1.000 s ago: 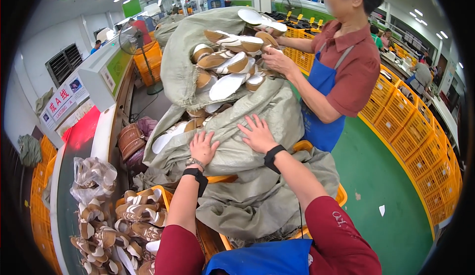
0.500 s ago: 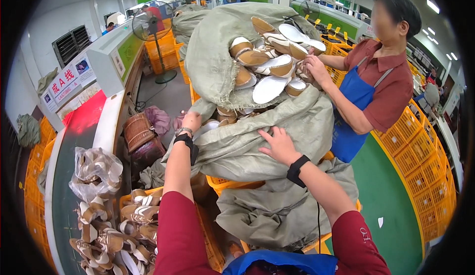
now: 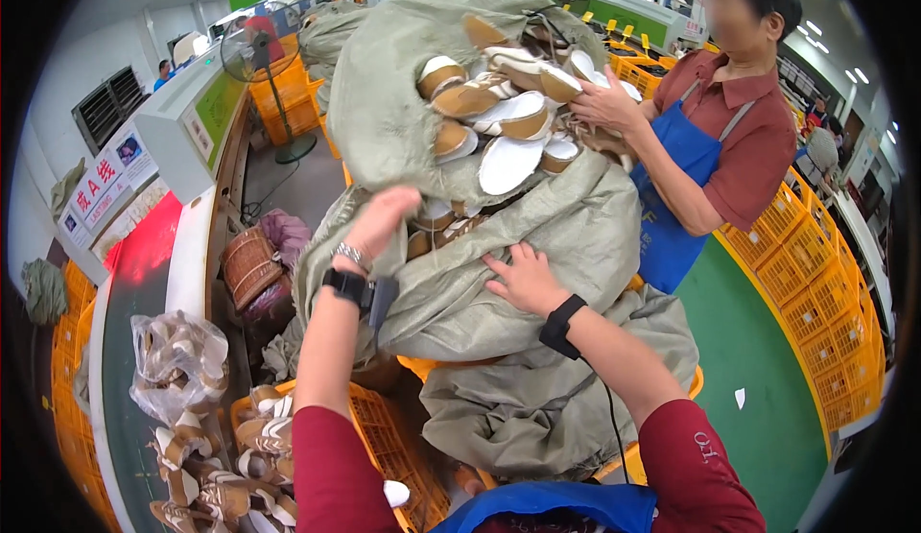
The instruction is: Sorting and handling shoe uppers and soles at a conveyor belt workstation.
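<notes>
A large grey-green woven sack (image 3: pixel 384 82) stands before me, its mouth open on a heap of brown-and-white shoes (image 3: pixel 523 116). My right hand (image 3: pixel 530 282) lies on the sack's near fold (image 3: pixel 566 236) with its fingers spread, holding nothing. At the left edge of the opening, my left hand (image 3: pixel 382 221) is raised over the cloth, near the shoes. Motion smears its fingers, so their grip does not show. Across the sack, a co-worker in a blue apron (image 3: pixel 676 207) has a hand (image 3: pixel 606 101) at the shoes on the right of the heap.
Below the sack lies a crumpled grey sack (image 3: pixel 537 408). An orange crate (image 3: pixel 384 437) and piled shoes (image 3: pixel 225 475) are at lower left, near a plastic bag of shoes (image 3: pixel 179 360). A floor fan (image 3: pixel 273 82) stands beyond; stacked orange crates (image 3: pixel 815 293) line the right.
My left hand has lifted and moved right, toward the sack's opening. My right hand stays on the fold. The co-worker's hand has risen at the heap, and the view has shifted slightly.
</notes>
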{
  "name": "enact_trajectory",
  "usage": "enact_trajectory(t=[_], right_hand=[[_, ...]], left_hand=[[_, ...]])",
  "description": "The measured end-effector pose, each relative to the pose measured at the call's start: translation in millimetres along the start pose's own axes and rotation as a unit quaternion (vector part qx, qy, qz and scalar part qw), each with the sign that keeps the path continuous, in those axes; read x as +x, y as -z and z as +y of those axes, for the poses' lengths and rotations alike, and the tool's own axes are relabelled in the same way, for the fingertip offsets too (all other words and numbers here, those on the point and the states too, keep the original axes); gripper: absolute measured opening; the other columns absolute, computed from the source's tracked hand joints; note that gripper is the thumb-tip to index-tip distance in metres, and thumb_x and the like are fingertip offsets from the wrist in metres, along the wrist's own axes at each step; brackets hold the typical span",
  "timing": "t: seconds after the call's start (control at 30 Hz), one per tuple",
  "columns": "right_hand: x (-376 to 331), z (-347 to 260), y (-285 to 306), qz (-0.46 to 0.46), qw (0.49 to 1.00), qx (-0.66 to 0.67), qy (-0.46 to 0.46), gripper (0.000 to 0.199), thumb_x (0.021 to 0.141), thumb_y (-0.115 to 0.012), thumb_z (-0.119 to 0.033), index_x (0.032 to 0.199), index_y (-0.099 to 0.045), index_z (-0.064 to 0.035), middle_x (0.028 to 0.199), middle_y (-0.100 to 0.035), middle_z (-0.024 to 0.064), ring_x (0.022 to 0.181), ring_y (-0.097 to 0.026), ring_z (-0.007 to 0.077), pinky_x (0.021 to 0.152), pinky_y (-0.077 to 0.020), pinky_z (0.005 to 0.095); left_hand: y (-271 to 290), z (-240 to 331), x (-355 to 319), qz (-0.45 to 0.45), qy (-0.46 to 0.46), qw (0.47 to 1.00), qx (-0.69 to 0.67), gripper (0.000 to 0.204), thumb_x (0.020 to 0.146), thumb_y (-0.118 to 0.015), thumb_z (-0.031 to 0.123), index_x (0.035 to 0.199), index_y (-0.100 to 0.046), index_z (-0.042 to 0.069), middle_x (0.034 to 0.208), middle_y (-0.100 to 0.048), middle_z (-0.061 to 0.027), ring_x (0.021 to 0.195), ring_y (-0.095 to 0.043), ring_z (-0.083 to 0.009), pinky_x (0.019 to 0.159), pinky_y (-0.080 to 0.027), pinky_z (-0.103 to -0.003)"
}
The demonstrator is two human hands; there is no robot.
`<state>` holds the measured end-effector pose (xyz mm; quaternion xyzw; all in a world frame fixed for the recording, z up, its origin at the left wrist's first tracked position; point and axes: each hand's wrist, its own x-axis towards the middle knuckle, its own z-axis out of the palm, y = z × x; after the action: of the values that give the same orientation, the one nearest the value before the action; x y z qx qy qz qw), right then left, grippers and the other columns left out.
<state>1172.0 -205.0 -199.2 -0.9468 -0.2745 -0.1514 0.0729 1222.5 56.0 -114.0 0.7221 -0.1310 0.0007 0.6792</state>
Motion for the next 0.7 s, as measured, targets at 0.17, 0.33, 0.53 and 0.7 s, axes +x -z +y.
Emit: enact_trajectory(t=[0.17, 0.33, 0.53, 0.7], right_hand=[[-2.1, 6.3, 1.2, 0.020, 1.000, 0.015, 0.000, 0.046, 0.078, -0.056, -0.041, 0.120, -0.050, -0.0241, 0.113, -0.044, 0.0165, 0.110, -0.038, 0.0327, 0.083, -0.0343, 0.0440], [3.7, 13.8, 9.5, -0.012, 0.999, 0.027, 0.029, 0.048, 0.074, -0.059, -0.036, 0.119, -0.052, -0.0199, 0.112, -0.048, 0.0178, 0.108, -0.044, 0.0336, 0.083, -0.0386, 0.0440], [72.6, 47.8, 132.8, -0.078, 0.992, 0.068, 0.066, 0.019, 0.074, -0.057, -0.023, 0.087, -0.064, -0.0111, 0.078, -0.063, 0.0117, 0.077, -0.060, 0.0295, 0.069, -0.0481, 0.0396], [174.6, 118.3, 170.2, 0.281, 0.960, -0.020, 0.004, 0.046, 0.077, -0.057, -0.035, 0.115, -0.050, -0.0113, 0.116, -0.051, 0.0138, 0.106, -0.048, 0.0329, 0.084, -0.0420, 0.0419]], left_hand=[[-44.0, -57.3, -24.2, 0.104, 0.035, 0.940, 0.324, 0.028, 0.082, -0.059, 0.025, 0.097, -0.057, 0.001, 0.084, -0.058, -0.0071, 0.079, -0.052, -0.0154, 0.070, -0.043, -0.030], [-59.5, -69.3, -43.5, 0.123, -0.074, 0.899, 0.414, 0.062, 0.071, -0.069, 0.036, 0.112, -0.045, -0.004, 0.098, -0.049, -0.0247, 0.090, -0.049, -0.0358, 0.079, -0.042, -0.039], [-66.4, -59.8, -60.4, 0.023, -0.104, 0.818, 0.566, 0.059, 0.071, -0.067, 0.032, 0.112, -0.046, -0.004, 0.096, -0.050, -0.0243, 0.088, -0.049, -0.0391, 0.078, -0.043, -0.042], [-63.5, -39.1, -55.8, -0.035, -0.064, 0.826, 0.559, 0.057, 0.072, -0.065, 0.032, 0.111, -0.047, -0.005, 0.096, -0.051, -0.0235, 0.089, -0.050, -0.0389, 0.078, -0.044, -0.042]])
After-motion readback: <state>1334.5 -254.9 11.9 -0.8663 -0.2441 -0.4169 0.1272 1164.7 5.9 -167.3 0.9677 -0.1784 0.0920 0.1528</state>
